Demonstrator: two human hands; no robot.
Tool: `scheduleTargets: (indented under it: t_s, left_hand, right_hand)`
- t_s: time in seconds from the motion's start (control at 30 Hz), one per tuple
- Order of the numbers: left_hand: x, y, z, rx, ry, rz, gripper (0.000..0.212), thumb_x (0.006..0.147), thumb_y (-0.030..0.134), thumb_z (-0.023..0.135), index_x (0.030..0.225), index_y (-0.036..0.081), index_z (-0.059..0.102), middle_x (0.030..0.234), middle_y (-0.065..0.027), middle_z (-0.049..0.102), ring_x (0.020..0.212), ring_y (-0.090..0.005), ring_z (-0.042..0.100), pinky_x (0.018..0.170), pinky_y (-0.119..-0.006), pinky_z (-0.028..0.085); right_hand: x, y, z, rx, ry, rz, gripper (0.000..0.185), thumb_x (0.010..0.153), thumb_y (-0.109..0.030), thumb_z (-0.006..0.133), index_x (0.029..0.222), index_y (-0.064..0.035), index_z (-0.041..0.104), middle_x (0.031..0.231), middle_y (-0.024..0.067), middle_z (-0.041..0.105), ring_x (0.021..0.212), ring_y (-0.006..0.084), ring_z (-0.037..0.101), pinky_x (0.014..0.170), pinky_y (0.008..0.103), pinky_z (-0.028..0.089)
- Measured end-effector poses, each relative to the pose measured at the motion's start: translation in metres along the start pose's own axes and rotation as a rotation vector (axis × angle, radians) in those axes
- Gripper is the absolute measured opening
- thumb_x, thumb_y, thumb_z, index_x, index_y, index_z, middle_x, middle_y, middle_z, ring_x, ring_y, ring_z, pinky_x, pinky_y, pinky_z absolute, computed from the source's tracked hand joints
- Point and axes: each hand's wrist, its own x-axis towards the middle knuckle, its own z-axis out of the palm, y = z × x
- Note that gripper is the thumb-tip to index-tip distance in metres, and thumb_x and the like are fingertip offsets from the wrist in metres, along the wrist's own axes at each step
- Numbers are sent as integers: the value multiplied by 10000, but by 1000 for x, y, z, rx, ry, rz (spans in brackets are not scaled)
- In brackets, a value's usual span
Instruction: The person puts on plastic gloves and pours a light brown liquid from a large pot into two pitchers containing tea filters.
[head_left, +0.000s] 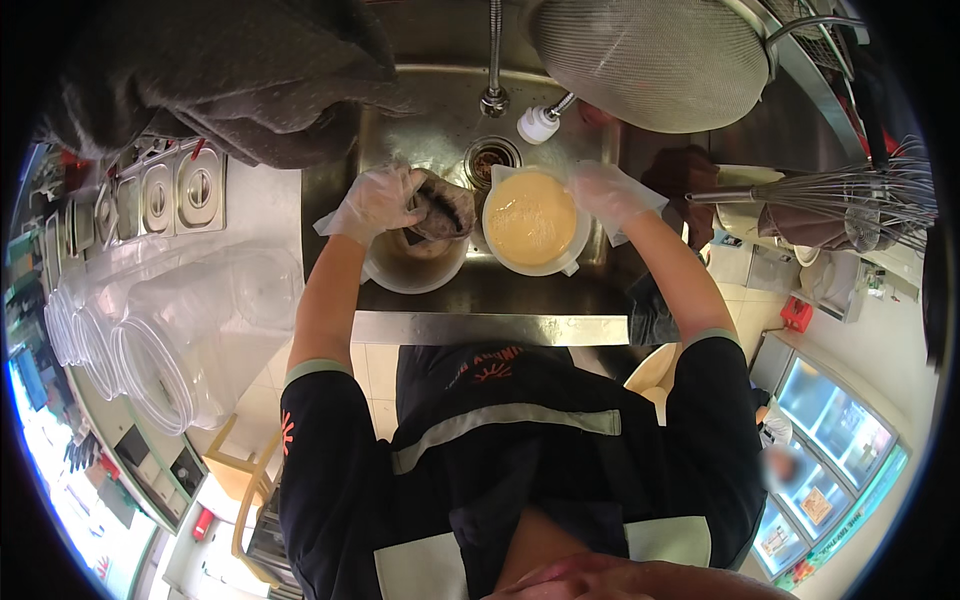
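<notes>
My left hand (384, 201), in a clear plastic glove, grips a bunched brown cloth bag (444, 210), which looks like a filter bag. The bag hangs over a whitish plastic pitcher (414, 276) and hides much of its inside. Beside that pitcher, a second white plastic pitcher (574, 251) holds a creamy tan liquid (531, 219) with some bubbles on top. My gloved right hand (606, 196) is at this second pitcher's right rim. Its fingers are blurred, so their hold is unclear. Both pitchers are in a stainless-steel sink (435, 79).
A sink drain (491, 159) lies beyond the pitchers, near a white spray nozzle (538, 126) on a metal hose. Overhead at right hangs a large mesh strainer (652, 60); whisks (840, 193) are farther right. Clear plastic containers (202, 330) and lidded steel pans (199, 187) stand left.
</notes>
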Motion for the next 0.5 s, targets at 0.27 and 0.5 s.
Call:
scheduleTargets:
  t_s: [0.27,0.5]
  left_hand:
    - [-2,6,-10,24,42,47,602,710,525,779,1115,121,594,1118,-64,634,1008,-260,649,873,-371,534]
    - [-13,18,-48,-117,-64,-207,663,743,422,786,1323,179,576,1442,-101,511,1172,-305,599,1025,-402,478]
  right_hand:
    - [-36,-12,33,366,314,118,313,924,-332,642,965,-33,723,948,187,707,878,328,677,787,432,523]
    - [-100,-80,58,1436,274,683,535,999,-445,554,1099,65,681,846,79,695,776,165,588,759,330,476]
